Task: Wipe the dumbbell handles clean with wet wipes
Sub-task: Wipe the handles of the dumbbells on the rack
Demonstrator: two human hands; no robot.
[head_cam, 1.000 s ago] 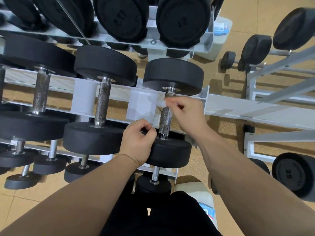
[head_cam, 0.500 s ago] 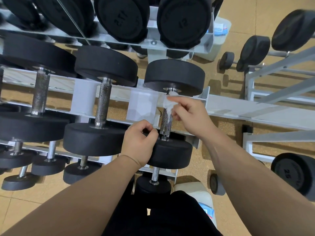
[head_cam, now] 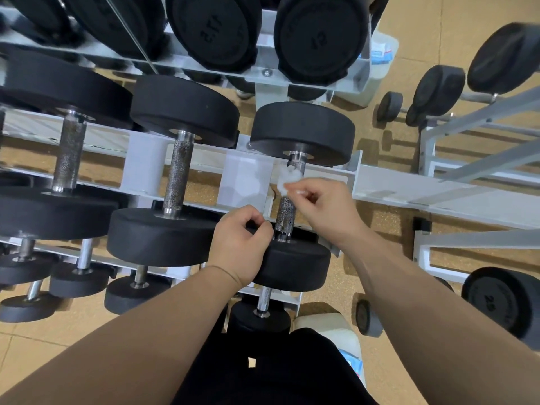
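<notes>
Head view: my right hand (head_cam: 327,206) is pinching a crumpled wet wipe (head_cam: 287,177) against the knurled dumbbell handle (head_cam: 285,213) at frame centre. My left hand (head_cam: 239,247) is gripping the lower weight head (head_cam: 295,266), fingers curled over its edge. I judge I'm mid-wipe; next calls for rubbing down the handle's length.

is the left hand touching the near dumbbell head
Touching: the head view shows the left hand gripping the rim of the near dumbbell head.
</notes>
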